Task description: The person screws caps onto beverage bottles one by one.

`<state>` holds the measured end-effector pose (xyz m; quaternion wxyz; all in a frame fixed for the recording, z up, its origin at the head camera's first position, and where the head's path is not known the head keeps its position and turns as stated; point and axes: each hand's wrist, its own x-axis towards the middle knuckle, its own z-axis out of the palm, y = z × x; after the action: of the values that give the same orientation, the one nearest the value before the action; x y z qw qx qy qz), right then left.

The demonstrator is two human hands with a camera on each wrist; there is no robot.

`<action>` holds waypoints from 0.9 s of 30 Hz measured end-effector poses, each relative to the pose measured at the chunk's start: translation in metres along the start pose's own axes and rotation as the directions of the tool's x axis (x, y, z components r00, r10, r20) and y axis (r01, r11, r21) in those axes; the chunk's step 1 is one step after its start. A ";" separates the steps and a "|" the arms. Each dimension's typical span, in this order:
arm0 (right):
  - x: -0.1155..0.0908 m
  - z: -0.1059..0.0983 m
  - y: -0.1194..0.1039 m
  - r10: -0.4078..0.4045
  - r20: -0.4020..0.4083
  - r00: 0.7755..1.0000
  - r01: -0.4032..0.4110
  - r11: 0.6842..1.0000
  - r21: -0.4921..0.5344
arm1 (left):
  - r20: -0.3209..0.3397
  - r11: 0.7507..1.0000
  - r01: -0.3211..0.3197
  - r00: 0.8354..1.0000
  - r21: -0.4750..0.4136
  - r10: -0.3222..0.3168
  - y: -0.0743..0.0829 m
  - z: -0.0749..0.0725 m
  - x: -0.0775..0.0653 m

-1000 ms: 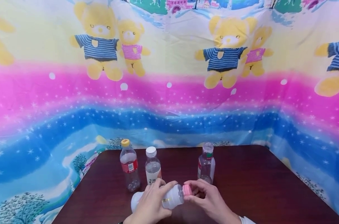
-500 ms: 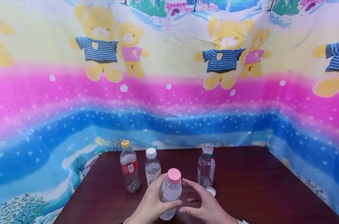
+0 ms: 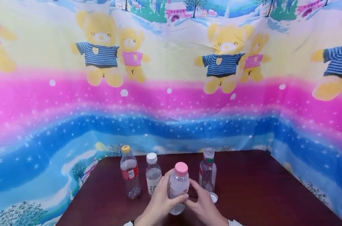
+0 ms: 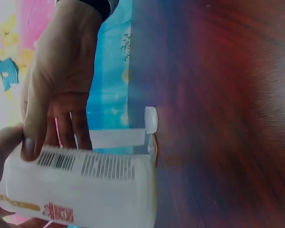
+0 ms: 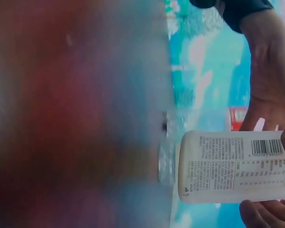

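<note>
In the head view a whitish bottle (image 3: 178, 193) with a pink cap (image 3: 181, 169) stands nearly upright between both hands. My left hand (image 3: 162, 197) wraps its left side, thumb across the front. My right hand (image 3: 201, 201) holds the right side, its thumb near the left thumb. Printed text and a barcode cover the bottle's label (image 5: 232, 166) in the right wrist view. From the left wrist, the right hand (image 4: 61, 76) shows with its thumb pressed on the bottle (image 4: 85, 185). Some fingers are hidden behind it.
On the dark red table (image 3: 258, 188) stand a yellow-capped bottle (image 3: 129, 172) and a white-capped bottle (image 3: 153, 172) at left. A capless clear bottle (image 3: 207, 172) is at right, with a loose white cap (image 3: 213, 197) beside it. A patterned cloth (image 3: 171, 94) hangs behind.
The bottle was tilted sideways with the right hand at its pink cap. It has turned upright and shifted slightly right. The right hand left the cap, opened, then closed around the bottle's side.
</note>
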<state>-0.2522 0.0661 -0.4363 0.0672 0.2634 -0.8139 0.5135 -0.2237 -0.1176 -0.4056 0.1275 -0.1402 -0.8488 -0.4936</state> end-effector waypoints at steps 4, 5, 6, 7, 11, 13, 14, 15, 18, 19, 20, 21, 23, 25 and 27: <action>0.025 0.004 0.007 0.002 -0.086 0.996 -0.006 0.999 -0.052 | -0.031 0.998 0.032 0.999 -0.059 -0.033 -0.009 0.003 0.021; 0.031 0.005 0.009 -0.004 -0.101 0.995 -0.003 0.998 -0.065 | -0.039 0.997 0.046 0.998 -0.063 -0.048 -0.012 0.004 0.026; 0.036 0.005 0.012 -0.003 -0.105 0.994 -0.004 0.998 -0.069 | -0.046 0.996 0.062 0.997 -0.064 -0.065 -0.015 0.005 0.031; 0.041 0.006 0.015 -0.004 -0.110 0.994 -0.005 0.997 -0.083 | -0.050 0.995 0.076 0.996 -0.065 -0.079 -0.018 0.006 0.035; 0.054 0.008 0.025 0.007 -0.073 0.997 -0.014 0.995 -0.101 | -0.054 0.991 0.111 0.992 -0.075 -0.115 -0.030 0.011 0.046; 0.059 0.008 0.029 0.009 -0.038 0.999 -0.013 0.995 -0.100 | -0.055 0.989 0.119 0.991 -0.087 -0.124 -0.035 0.013 0.050; 0.061 0.009 0.031 0.009 -0.021 1.000 -0.011 0.995 -0.095 | -0.056 0.988 0.124 0.990 -0.094 -0.129 -0.037 0.013 0.051; 0.062 0.010 0.032 0.009 -0.008 1.000 -0.010 0.996 -0.092 | -0.059 0.987 0.127 0.989 -0.101 -0.134 -0.039 0.014 0.052; 0.065 0.011 0.036 0.016 0.010 1.000 -0.015 0.996 -0.086 | -0.062 0.985 0.131 0.988 -0.113 -0.138 -0.044 0.017 0.054; 0.065 0.012 0.037 0.019 0.012 1.000 -0.018 0.996 -0.085 | -0.062 0.985 0.127 0.989 -0.117 -0.134 -0.045 0.018 0.055; 0.066 0.012 0.038 0.015 0.010 1.000 -0.014 0.996 -0.087 | -0.064 0.985 0.126 0.989 -0.116 -0.134 -0.046 0.020 0.055; 0.067 0.013 0.039 0.018 0.006 1.000 -0.017 0.996 -0.093 | -0.066 0.986 0.123 0.989 -0.115 -0.131 -0.048 0.021 0.056; 0.068 0.013 0.041 0.021 0.000 1.000 -0.021 0.994 -0.110 | -0.069 0.987 0.119 0.990 -0.106 -0.126 -0.051 0.024 0.056; 0.068 0.014 0.044 0.017 -0.006 1.000 -0.018 0.991 -0.133 | -0.068 0.988 0.117 0.990 -0.097 -0.123 -0.054 0.026 0.055; 0.069 0.014 0.045 0.028 -0.009 1.000 -0.029 0.989 -0.142 | -0.062 0.989 0.118 0.990 -0.087 -0.123 -0.057 0.027 0.055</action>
<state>-0.3311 0.0442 -0.4529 0.0813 0.2444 -0.8519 0.4560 -0.2977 -0.1143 -0.4447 0.1199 -0.0771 -0.8298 -0.5395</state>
